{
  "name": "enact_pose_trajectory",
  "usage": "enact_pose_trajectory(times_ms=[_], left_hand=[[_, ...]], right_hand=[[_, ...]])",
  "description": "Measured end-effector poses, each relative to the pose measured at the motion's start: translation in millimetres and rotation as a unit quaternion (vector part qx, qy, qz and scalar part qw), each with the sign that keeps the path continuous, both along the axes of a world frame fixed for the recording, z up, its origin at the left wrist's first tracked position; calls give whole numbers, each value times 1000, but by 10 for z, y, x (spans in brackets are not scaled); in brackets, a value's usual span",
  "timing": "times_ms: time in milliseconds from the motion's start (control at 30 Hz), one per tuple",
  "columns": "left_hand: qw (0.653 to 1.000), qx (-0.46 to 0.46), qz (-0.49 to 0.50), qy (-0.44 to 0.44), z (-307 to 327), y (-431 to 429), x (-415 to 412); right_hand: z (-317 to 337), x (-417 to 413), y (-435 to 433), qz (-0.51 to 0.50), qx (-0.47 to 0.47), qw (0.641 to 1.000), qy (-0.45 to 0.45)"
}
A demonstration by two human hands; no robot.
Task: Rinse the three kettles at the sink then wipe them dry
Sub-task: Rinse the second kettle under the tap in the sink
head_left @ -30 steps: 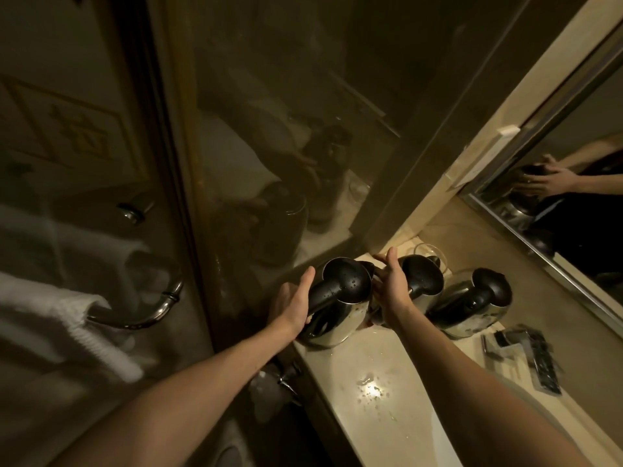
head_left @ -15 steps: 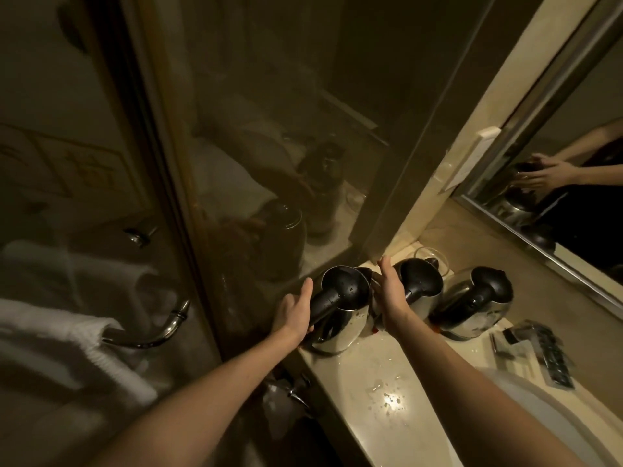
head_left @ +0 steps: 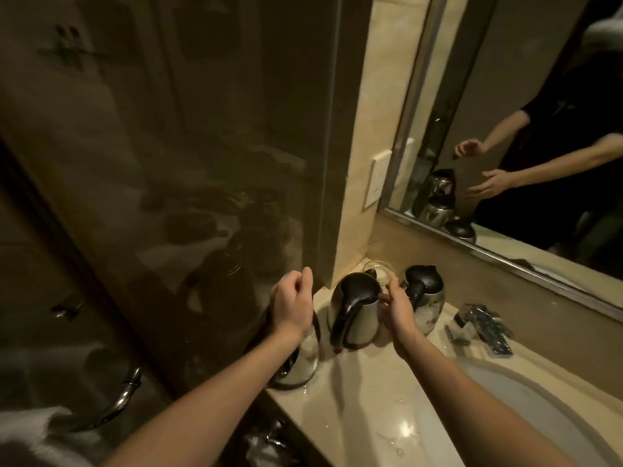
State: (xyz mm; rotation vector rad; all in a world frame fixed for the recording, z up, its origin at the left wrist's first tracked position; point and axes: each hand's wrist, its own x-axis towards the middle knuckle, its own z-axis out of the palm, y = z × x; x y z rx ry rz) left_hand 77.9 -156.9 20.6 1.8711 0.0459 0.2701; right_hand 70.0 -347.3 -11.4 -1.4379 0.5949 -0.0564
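My left hand (head_left: 291,306): released. It was wrapped round the handle of the left kettle (head_left: 303,362) and now hovers above it, fingers loosely curled, holding nothing.

My right hand (head_left: 397,308): shifted from the near side of the middle kettle (head_left: 357,315) — next to the left kettle — to its far side. The fingertips are at the lid; contact cannot be confirmed.

My view has swung right — more of the mirror (head_left: 472,96) and the sink (head_left: 539,416) now shows.
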Motion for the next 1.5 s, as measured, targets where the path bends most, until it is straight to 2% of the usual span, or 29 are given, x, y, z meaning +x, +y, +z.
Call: enact_pose_trajectory(times_ms=[167, 433, 633, 833, 1100, 1333, 1500], left_hand=[[991, 15, -58, 120, -209, -635, 62], [957, 95, -41, 271, -604, -1014, 312], [936, 111, -49, 330, -790, -1096, 421], [918, 37, -72, 389, -917, -1121, 383], [893, -123, -122, 415, -1197, -1137, 90], [910, -129, -118, 375, -1350, -1073, -316], [896, -156, -169, 380, -1411, -992, -549]], right_hand=[[112, -263, -442, -35, 3, 999, 9], [174, -537, -934, -52, -25, 998, 18], [238, -608, -1064, -47, -38, 998, 3], [211, -622, -1031, -34, -43, 998, 12], [296, -697, -744, 17, -29, 999, 0], [80, -785, -628, 10, -49, 999, 6], [-178, -832, -607, -8, -62, 997, 38]])
